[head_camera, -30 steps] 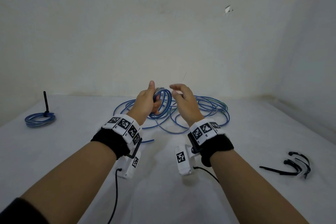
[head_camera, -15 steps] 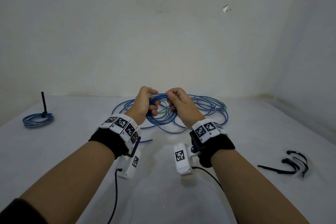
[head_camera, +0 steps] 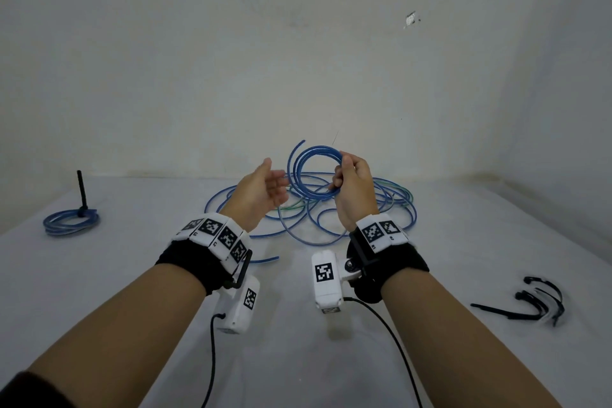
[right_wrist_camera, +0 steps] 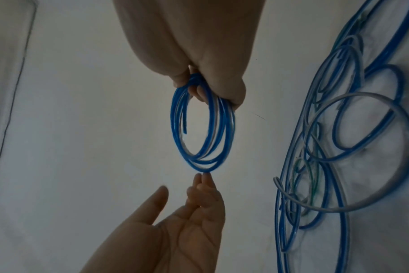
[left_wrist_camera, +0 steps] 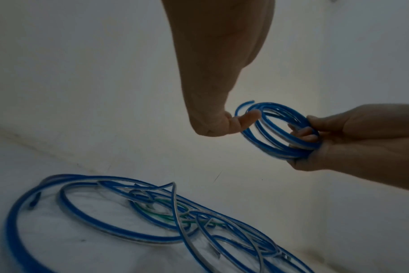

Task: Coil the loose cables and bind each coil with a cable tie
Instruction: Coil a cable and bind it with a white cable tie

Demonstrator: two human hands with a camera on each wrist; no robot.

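Since half a second ago the hands split apart: left hand [head_camera: 261,190] now spread, fingertips [right_wrist_camera: 204,180] just brushing the blue coil [head_camera: 313,174], which the right hand [head_camera: 352,187] pinches aloft over the loose cables [head_camera: 331,209]. Coiling looks finished; next it needs a tie from the black cable ties [head_camera: 526,303]. Thin, springy, glossy rings.

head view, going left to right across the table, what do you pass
bound blue coil with its black tie → left hand, open → blue coil held up in the right hand → spare black cable ties. The loose cable tangle spreads behind both hands, so it has no clear slot.
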